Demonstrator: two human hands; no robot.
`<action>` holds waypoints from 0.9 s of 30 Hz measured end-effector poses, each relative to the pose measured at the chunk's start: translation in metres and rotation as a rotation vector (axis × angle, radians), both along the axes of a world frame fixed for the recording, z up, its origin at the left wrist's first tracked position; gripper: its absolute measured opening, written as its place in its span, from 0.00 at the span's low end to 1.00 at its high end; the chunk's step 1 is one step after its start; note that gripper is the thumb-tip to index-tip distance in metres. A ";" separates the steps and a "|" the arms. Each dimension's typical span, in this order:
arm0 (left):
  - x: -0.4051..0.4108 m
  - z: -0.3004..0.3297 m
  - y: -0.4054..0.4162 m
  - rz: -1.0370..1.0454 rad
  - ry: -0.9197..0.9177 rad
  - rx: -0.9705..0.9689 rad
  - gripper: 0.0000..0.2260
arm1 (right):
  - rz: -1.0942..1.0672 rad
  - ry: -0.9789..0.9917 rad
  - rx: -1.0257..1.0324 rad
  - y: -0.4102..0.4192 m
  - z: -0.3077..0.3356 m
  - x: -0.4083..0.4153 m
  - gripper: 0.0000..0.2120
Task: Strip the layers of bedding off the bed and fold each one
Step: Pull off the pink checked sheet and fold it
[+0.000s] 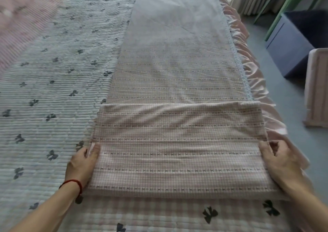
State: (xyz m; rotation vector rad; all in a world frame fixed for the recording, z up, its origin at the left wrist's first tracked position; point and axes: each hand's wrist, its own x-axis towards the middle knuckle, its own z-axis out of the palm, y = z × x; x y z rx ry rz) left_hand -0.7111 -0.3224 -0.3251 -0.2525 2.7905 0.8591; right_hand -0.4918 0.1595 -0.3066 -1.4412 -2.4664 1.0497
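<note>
A long pink checked sheet [177, 82] lies folded into a narrow strip along the right side of the bed, its near end doubled over into a thick fold [177, 151]. My left hand [83, 162] holds the left edge of that fold, thumb on top of the cloth. At the fold's right edge my right hand [278, 159] grips the cloth with curled fingers. Under the sheet a white quilted cover with dark bows [53, 89] is spread over the bed.
A pink ruffled bed skirt [255, 82] hangs down the bed's right side. On the floor to the right stand a dark blue box [287, 50], a green plastic chair [284, 4] and a pale pink bin [317, 87]. Curtains hang at the far right.
</note>
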 end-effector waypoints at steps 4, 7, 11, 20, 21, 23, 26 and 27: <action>0.027 -0.004 -0.013 0.008 0.035 -0.025 0.29 | 0.037 -0.041 0.085 -0.015 0.004 0.030 0.32; 0.030 -0.003 -0.013 0.024 0.079 -0.008 0.28 | 0.054 -0.122 0.148 -0.011 0.006 0.039 0.46; 0.032 0.003 -0.004 0.047 0.106 -0.038 0.25 | 0.084 -0.231 0.203 -0.013 0.009 0.034 0.50; -0.039 0.012 0.122 -0.518 0.197 -0.389 0.25 | 0.876 -0.242 0.540 -0.011 0.011 -0.100 0.32; -0.044 0.002 0.146 -0.565 0.135 -0.392 0.24 | 0.922 -0.332 0.530 -0.002 -0.001 -0.113 0.31; -0.044 -0.013 0.179 -0.592 0.073 -0.440 0.24 | 0.839 -0.482 0.474 0.025 -0.019 -0.119 0.33; -0.040 -0.032 0.186 -0.567 0.145 -0.493 0.24 | 0.574 -0.462 0.404 0.050 -0.039 -0.106 0.38; -0.040 -0.034 0.184 -0.564 0.164 -0.484 0.25 | 0.547 -0.436 0.418 0.050 -0.044 -0.102 0.38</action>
